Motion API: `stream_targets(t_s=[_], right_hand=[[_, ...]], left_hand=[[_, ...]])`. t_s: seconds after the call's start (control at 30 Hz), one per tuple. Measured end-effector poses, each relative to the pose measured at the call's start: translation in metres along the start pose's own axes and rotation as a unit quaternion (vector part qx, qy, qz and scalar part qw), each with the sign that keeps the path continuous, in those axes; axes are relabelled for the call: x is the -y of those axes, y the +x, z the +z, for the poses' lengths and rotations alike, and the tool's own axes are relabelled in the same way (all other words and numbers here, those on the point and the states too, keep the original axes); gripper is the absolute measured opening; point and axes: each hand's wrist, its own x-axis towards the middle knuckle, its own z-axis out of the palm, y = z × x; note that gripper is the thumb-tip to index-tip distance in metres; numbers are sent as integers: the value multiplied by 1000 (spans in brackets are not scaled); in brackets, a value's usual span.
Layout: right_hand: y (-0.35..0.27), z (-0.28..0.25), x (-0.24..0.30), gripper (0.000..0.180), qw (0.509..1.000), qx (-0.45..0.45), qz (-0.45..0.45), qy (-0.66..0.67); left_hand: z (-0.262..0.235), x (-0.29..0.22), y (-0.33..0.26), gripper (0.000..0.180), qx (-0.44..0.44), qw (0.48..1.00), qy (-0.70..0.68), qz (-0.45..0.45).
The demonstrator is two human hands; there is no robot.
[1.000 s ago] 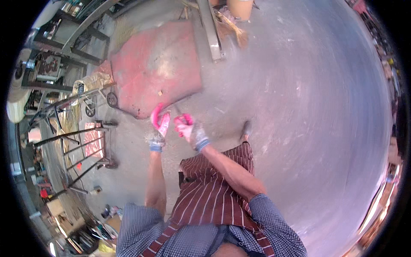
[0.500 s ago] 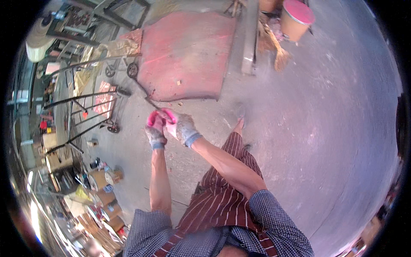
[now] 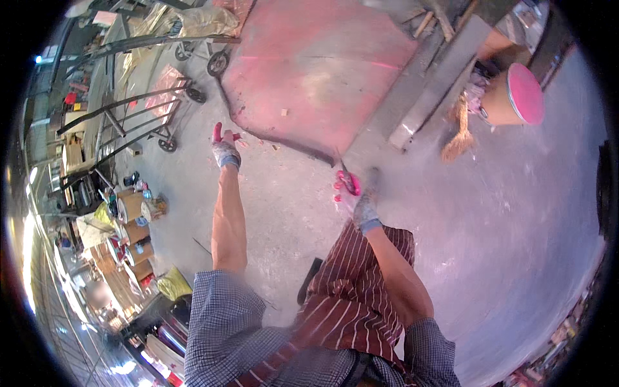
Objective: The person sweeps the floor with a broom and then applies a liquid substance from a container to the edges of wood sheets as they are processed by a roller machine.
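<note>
My left hand [image 3: 226,149] has spread fingers beside the pink sheet [image 3: 309,80]. Near its corner, my right hand [image 3: 349,193] clasps a dark tool [image 3: 345,171].

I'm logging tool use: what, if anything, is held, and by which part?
The right hand holds a slim dark tool by its near end; its kind is unclear. The left hand looks empty.

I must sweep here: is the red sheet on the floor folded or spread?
Spread: the red sheet shows one broad face across the floor; its far side is cut off.
</note>
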Motion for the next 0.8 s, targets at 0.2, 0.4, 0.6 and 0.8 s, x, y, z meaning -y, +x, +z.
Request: stream_targets(t_s=[0.2, 0.4, 0.6, 0.8], right_hand=[[50, -35, 19, 28, 992, 23, 64, -103], [78, -56, 12, 26, 986, 79, 92, -117], [91, -90, 13, 28, 975, 117, 129, -138], [107, -138, 12, 29, 967, 99, 137, -189]], left_hand=[[7, 5, 19, 42, -41, 998, -43, -25], [12, -6, -8, 50, -90, 990, -99, -45], [38, -9, -29, 67, 60, 970, -210, -110], [124, 1, -70, 62, 42, 971, -204, -120]])
